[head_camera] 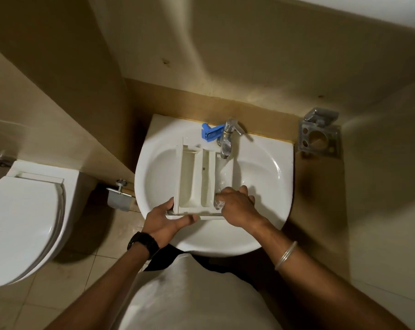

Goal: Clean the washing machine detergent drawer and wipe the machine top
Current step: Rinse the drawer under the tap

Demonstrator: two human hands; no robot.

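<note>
in the white sink [268,167], under the tap [226,141], the detergent drawer [194,179] is mid-rinse, the left hand [168,220] gripping its front edge, the right hand's [237,206] fingers rubbing inside the right compartment, so the machine top likely remains unwiped.

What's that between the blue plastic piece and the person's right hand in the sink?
In the head view, the white detergent drawer spans from the blue piece to the right hand, with the tap over its far end.
</note>
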